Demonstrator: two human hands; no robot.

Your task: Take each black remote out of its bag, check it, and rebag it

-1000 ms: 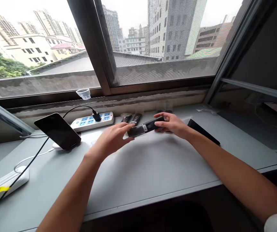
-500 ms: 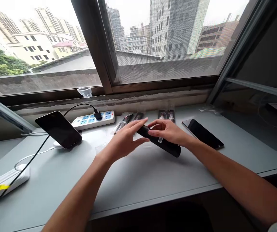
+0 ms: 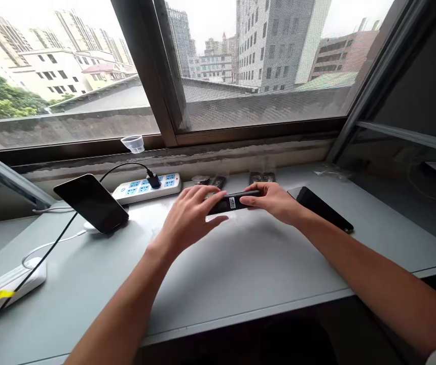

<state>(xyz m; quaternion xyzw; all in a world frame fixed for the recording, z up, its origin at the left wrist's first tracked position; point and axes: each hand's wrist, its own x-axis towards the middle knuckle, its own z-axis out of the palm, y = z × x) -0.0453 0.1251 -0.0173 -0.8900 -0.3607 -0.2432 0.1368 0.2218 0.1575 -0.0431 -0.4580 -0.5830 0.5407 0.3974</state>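
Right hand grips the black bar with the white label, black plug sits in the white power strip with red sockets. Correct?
One error: the sockets are blue, not red; the head view shows it. The right hand grips the black bar with the white label, and the black plug sits in the white power strip.

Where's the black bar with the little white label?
In the head view, the black bar is near the middle, gripped at its right end by the right hand, with the left hand at its left end.
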